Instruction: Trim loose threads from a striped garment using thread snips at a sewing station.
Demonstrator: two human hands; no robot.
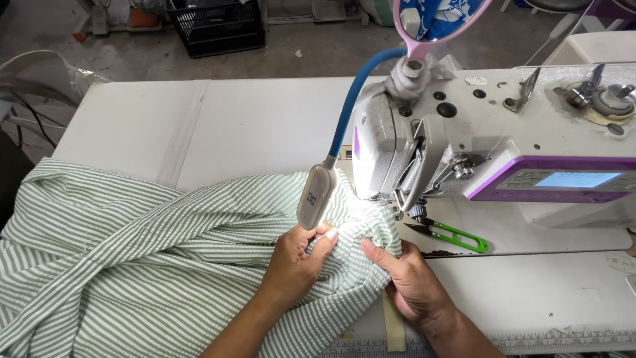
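A green and white striped fabric (132, 252) lies bunched across the left and middle of the white sewing table (252, 119). My left hand (297, 262) grips a fold of the fabric just below the small lamp head (316, 197). My right hand (411, 278) pinches the fabric's edge near the needle area (387, 202) of the white sewing machine (490, 132). Both hands hold the cloth bunched in front of the presser foot, which is partly hidden by fabric and lamp.
A green-handled thread snip (454, 237) lies on the machine bed right of the needle. A blue flexible lamp arm (358, 93) curves up to a pink clamp. A black crate (215, 26) stands on the floor behind. A tape strip (394, 325) sits at the table's front edge.
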